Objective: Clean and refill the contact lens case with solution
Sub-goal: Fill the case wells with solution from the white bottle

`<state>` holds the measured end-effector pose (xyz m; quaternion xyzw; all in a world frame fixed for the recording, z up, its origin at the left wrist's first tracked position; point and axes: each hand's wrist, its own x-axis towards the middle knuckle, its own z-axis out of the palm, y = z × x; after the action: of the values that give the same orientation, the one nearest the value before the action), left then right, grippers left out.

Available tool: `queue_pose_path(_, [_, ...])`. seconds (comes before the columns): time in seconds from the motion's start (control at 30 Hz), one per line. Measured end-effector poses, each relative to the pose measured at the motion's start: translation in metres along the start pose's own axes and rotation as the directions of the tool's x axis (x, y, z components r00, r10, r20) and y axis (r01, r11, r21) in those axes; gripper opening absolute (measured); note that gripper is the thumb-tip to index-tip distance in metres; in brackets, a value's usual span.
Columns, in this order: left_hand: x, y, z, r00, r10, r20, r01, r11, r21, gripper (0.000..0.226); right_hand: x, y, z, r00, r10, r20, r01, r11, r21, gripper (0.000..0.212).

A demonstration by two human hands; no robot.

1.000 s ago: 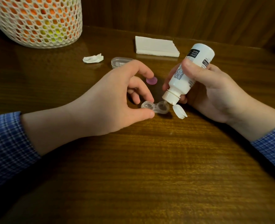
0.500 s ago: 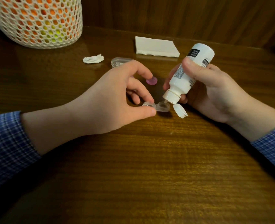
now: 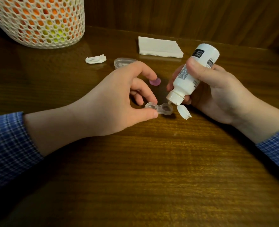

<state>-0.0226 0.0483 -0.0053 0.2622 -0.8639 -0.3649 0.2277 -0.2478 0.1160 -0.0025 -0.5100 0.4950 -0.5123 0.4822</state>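
Case (image 3: 159,109): clear plastic, two round wells joined by a short bridge, both uncapped, lying flat on the bench (image 3: 152,169) at its middle. The left hand (image 3: 112,102) pinches the left well between thumb and forefinger, its other fingers curled above. Whether either well holds liquid cannot be told; the right well looks dark inside.

The right hand (image 3: 217,89) grips a white bottle (image 3: 193,72), thumb across its label, fingers wrapped behind. The bottle is tipped steeply, base up and to the right, its nozzle just over the far right rim of the right well. Its flip cap (image 3: 183,113) hangs open on a hinge, just right of the case.

A purple cap (image 3: 155,82) lies just beyond the left fingers. Farther left sits a clear lidded box (image 3: 121,62), contents unclear, and left of it a crumpled tissue (image 3: 95,59). A folded stack of napkins (image 3: 160,48) lies at the far side. At the far left stands a white mesh basket (image 3: 37,20) with orange and yellow-green pieces showing through its holes. Both sleeves are blue plaid.
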Motion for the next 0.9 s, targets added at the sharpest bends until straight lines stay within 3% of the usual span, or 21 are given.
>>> queue_pose_path(0.9, [-0.0009, 0.0025, -0.0005, 1.000, 0.008, 0.000, -0.008, 1.000, 0.005, 0.059, -0.0002, -0.0004, 0.0021, 1.000, -0.008, -0.010, 0.008, 1.000, 0.009, 0.026])
